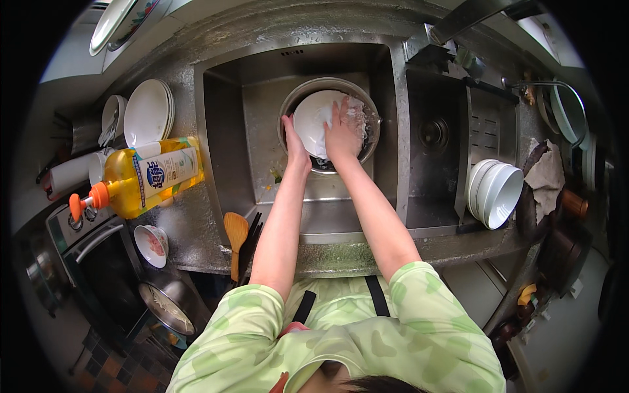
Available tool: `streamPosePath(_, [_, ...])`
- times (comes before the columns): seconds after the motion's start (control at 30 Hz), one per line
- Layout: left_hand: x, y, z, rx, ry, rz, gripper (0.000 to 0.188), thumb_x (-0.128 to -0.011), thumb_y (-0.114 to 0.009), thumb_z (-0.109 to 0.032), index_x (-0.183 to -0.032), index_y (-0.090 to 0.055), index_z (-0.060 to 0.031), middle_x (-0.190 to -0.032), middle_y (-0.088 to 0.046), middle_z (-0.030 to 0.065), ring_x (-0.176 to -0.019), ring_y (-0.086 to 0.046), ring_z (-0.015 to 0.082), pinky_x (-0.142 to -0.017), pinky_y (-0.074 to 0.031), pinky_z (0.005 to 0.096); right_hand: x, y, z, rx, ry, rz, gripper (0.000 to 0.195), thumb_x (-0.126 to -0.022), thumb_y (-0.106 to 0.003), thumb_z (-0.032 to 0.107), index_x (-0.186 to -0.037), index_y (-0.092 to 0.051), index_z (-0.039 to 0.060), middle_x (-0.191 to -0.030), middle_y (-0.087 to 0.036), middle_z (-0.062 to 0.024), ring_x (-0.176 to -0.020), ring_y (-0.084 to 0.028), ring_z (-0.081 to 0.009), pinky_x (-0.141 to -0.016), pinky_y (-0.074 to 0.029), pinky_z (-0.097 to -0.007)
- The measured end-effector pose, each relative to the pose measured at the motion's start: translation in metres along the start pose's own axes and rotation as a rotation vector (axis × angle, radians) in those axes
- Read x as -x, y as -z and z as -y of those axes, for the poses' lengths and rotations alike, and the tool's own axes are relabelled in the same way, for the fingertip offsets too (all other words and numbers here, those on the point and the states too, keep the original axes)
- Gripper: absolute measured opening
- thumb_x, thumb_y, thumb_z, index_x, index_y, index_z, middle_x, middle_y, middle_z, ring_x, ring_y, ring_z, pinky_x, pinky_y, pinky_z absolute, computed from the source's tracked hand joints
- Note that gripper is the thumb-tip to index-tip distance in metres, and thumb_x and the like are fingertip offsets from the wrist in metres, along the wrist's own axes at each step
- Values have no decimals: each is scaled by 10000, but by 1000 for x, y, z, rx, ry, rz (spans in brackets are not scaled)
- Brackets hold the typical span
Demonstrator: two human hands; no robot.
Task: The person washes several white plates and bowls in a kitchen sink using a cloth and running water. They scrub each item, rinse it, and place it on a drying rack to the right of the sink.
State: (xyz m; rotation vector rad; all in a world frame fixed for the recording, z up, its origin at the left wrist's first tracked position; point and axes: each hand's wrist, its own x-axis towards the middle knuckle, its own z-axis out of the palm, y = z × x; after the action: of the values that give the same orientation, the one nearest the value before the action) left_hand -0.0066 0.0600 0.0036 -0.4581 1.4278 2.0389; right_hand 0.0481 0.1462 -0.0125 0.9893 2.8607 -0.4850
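Observation:
A round white dish (pixel 307 115) is tilted inside a metal basin (pixel 300 89), which stands in the large stainless-steel sink (pixel 260 172). My left hand (pixel 297 145) holds the dish by its left edge. Over the dish's right side lies my right hand (pixel 343 135), its fingers spread and touching the surface. Something white (pixel 320 147), either suds or a cloth, shows beside and under that hand; I cannot tell which. Splashing water and foam (pixel 362 120) cover the right part of the basin.
Left of the sink are a dish soap bottle (pixel 155 172), stacked white plates (pixel 145 113), a patterned bowl (pixel 151 245) and a wooden spatula (pixel 236 231). On the right are a smaller sink basin (pixel 432 182), stacked white bowls (pixel 496 191) and a grey cloth (pixel 544 182). A faucet (pixel 462 22) juts in above.

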Motion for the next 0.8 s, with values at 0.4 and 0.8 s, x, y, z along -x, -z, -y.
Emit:
streamPosePath(0.4, [8,-5,-1,-40,59,40,706,-943,-270,-614,-1392,-345,-74,-1418,-391,101,-1301,-374,245,-1071,-300,382,5,-9,16,-313,326,-41,574,-911,-486,363,-1431,-323,181,-1517,-216,-124,-1356,-250,-406,-1098,-205,-529])
streamPosePath(0.8, [-3,-2,10,-267,-146,-29,558,-979,-280,-439,-1374,-380,-58,-1397,-417,87,-1302,-371,236,-1068,-299,358,15,0,-26,57,57,-40,582,-886,-491,183,-1428,-303,87,-1524,-201,-114,-1357,-280,-352,-1044,-347,-412])
